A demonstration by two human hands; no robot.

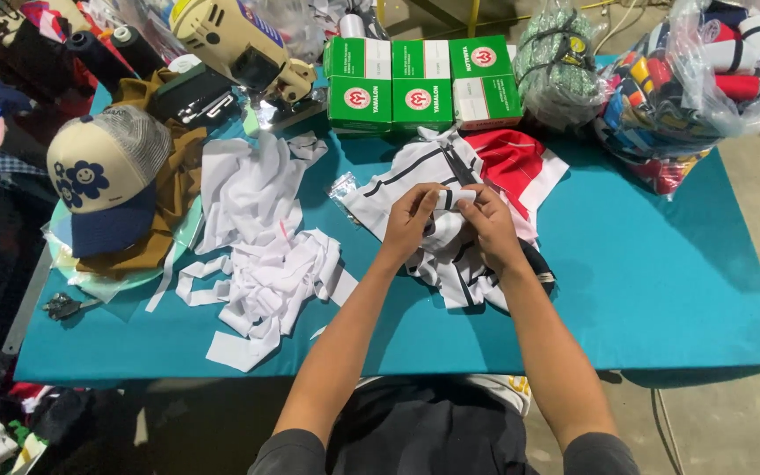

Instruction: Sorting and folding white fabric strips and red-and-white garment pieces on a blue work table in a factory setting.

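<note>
A pile of white fabric pieces with black stripes (415, 180) lies in the middle of the teal table (661, 264), with a red and white piece (514, 158) behind it. My left hand (411, 220) and my right hand (488, 220) meet above the pile. Both pinch a small white fabric piece (457, 195) between their fingertips. A heap of plain white fabric scraps (261, 255) lies to the left of my left forearm.
Green and white boxes (420, 84) stand at the back. A cream electric cutting machine (239, 48) is at the back left. A cap (103, 176) rests on brown cloth at the left. Bagged striped trims (705, 79) sit at the back right. Small scissors (62, 306) lie near the left edge.
</note>
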